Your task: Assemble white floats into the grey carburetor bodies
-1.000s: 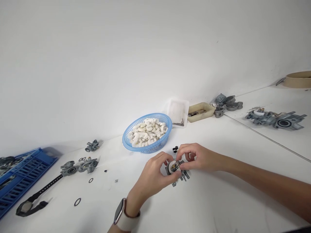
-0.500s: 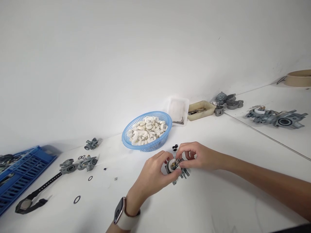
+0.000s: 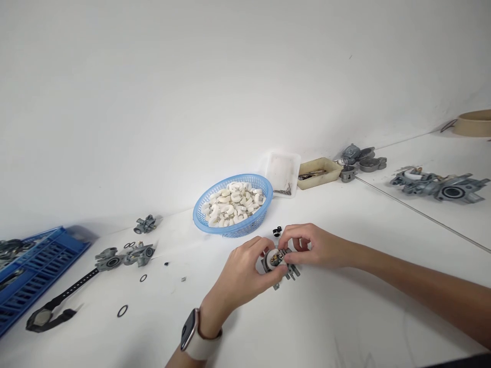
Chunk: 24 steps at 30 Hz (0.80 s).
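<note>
On the white table, a grey metal carburetor (image 3: 292, 271) lies with its inner side up, showing a white float (image 3: 270, 257) and brass parts. My left hand (image 3: 245, 271), with a watch on its wrist, is closed around the carburetor's left and near edge. From the right, my right hand (image 3: 307, 245) has thumb and index finger pinched at the float's side; whatever small piece lies between those fingertips is hidden. Small black rings (image 3: 276, 232) sit just beyond the carburetor.
A blue basket (image 3: 199, 225) of white floats stands behind my hands, beside a clear tray (image 3: 286, 168) and a cream tray (image 3: 322, 179). More carburetors (image 3: 452, 191) lie right and left (image 3: 140, 254). A blue crate (image 3: 42, 271) and black wristwatch (image 3: 42, 317) are at left.
Both hands stay at the carburetor in nearly the same pose. The whole view has shifted slightly; nothing has visibly been picked up or let go.
</note>
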### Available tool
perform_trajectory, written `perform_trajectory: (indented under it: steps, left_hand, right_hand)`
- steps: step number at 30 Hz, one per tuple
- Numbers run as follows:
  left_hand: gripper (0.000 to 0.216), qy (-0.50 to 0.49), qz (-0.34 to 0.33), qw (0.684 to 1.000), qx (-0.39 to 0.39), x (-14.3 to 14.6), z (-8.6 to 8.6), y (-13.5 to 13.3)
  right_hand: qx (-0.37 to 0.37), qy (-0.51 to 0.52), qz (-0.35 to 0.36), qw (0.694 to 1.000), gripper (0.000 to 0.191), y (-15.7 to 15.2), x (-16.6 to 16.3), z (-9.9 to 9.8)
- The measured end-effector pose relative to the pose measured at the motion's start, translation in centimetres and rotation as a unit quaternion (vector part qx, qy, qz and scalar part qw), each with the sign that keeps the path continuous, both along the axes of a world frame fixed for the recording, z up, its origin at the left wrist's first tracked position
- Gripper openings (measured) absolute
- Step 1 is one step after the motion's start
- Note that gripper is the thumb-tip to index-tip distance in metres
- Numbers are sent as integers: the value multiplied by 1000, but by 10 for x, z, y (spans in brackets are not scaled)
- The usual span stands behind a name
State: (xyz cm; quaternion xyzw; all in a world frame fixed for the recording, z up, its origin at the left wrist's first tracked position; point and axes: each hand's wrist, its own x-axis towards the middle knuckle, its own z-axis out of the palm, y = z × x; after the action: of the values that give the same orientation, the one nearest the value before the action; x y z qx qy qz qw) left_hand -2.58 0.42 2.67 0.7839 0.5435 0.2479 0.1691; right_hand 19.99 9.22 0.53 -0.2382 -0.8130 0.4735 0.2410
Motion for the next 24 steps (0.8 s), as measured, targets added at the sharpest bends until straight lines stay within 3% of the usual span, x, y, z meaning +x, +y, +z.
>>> perform_trajectory:
  steps: [24]
  left_hand:
    - [14, 40, -4, 999, 5, 2, 3, -1]
  right_hand:
    - [18, -20, -2, 1000, 22, 3, -1, -6]
